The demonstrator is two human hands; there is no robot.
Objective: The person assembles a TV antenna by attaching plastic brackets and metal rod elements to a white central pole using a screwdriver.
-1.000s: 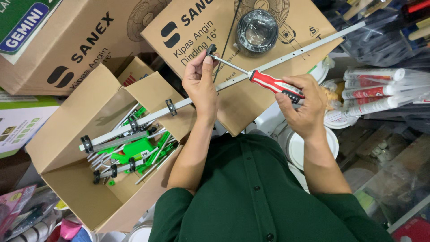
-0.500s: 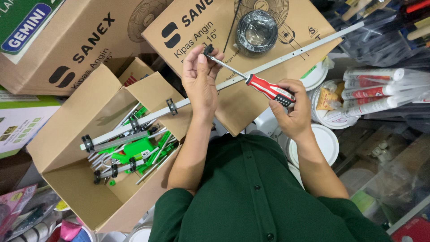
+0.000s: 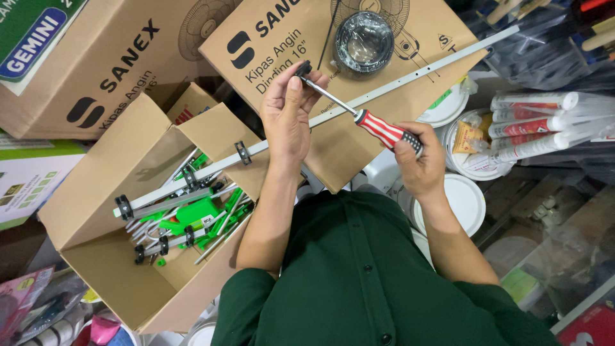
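Since 1 second ago your right hand [image 3: 419, 163] has drawn in a little toward your left hand [image 3: 288, 118], so the red-and-white-handled screwdriver [image 3: 368, 122] now lies at a shallower slant, with its tip brought up to the small black fitting [image 3: 303, 68] pinched in your left fingertips. That reads as the tool being seated on the fitting, though whether the tip is actually engaged is too small to tell. Your left hand is closed around the long white metal bar [image 3: 410, 74] and the fitting together; your right hand is clenched on the screwdriver handle. The bar runs diagonally under both hands, from the open cardboard box [image 3: 102, 192] at your lower left, where 2 other black clips already sit on it, up across the flat printed carton [image 3: 307, 45] toward the upper right. A coil of black cable [image 3: 364, 40] lies on that carton just beyond your left hand, and white lidded tubs [image 3: 464, 202] sit beside your right wrist.
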